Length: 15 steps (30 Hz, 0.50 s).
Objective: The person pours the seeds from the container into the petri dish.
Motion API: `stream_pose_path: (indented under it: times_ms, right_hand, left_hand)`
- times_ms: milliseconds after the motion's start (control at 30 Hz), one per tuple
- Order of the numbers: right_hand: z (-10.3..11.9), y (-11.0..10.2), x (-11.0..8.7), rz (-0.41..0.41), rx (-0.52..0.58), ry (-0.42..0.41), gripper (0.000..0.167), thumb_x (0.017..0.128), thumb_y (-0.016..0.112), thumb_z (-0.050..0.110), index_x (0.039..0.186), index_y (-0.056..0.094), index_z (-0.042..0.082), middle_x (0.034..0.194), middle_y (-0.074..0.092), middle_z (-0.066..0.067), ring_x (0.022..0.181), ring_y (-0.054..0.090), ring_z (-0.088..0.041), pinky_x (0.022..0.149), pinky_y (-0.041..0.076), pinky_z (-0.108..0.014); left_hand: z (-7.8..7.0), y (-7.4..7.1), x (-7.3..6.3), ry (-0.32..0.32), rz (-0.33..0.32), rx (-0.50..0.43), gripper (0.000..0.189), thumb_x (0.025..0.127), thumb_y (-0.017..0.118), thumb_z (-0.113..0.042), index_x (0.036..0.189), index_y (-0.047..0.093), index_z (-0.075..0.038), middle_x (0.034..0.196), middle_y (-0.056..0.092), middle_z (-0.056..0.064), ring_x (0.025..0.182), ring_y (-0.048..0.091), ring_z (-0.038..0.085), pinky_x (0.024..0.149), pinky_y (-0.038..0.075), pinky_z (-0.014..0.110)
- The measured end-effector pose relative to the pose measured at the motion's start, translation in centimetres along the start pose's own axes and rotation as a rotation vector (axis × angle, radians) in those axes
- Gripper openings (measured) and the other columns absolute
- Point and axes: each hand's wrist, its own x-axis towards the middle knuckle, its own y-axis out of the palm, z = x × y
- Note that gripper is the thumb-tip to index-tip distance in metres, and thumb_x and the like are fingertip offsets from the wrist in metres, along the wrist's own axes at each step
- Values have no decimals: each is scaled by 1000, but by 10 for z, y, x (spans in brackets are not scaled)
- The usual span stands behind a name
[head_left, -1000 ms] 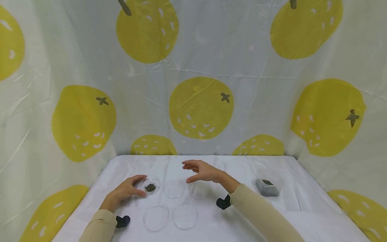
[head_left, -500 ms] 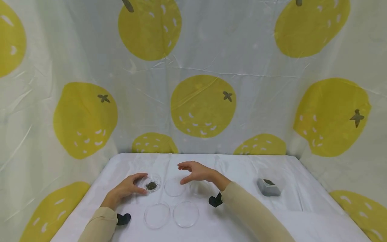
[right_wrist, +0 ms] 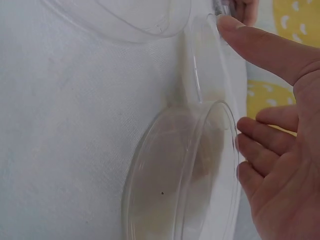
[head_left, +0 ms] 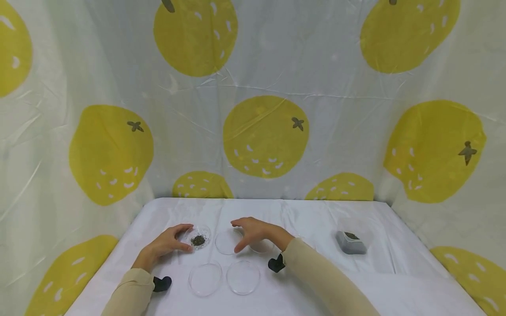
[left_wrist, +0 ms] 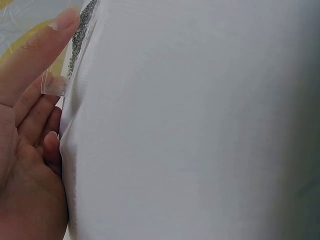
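Note:
On the left of the table my left hand (head_left: 168,241) holds a clear petri dish (head_left: 207,231) between thumb and fingers. Dark green flakes (head_left: 197,240) lie in its middle. The left wrist view shows my thumb (left_wrist: 65,20) at its rim and fingers at its far side. My right hand (head_left: 257,230) is spread, palm down, over a second clear petri dish (head_left: 225,245), its thumb and fingertips around the right part of that dish. Under the right palm stands a third clear dish (head_left: 262,247), partly hidden by the hand; the right wrist view shows its tall wall (right_wrist: 160,160).
Two clear round dishes, one at front left (head_left: 205,279) and one at front right (head_left: 243,278), lie nearer me. A small clear container (head_left: 349,242) with dark contents stands at the right. A white cloth covers the table; a lemon-print curtain (head_left: 332,109) hangs behind it.
My right hand has moved left and down, from above the third dish to the second, thumb and fingers spread. My left hand stays at the dish of flakes.

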Motion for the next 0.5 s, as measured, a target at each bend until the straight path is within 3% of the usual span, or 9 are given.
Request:
stream_pose_path:
  times_ms: [267,500]
  right_hand:
    - [-7,9,5,1,-108,25,100,72,95,45,152,49,3,148,53,-9,138,47,-22,115,37,-34]
    - [-9,13,12,0,-143,32,99,71,94,50,149,54,5,137,52,-9,124,52,-18,107,44,-31]
  left_hand:
    - [-2,2,-3,38,6,-19,82,73,94,-8,143,55,6,148,52,25,146,30,47,119,18,61]
    - [-3,1,-3,32,-4,-37,82,72,94,-6,143,55,7,148,51,26,146,30,47,119,18,61]
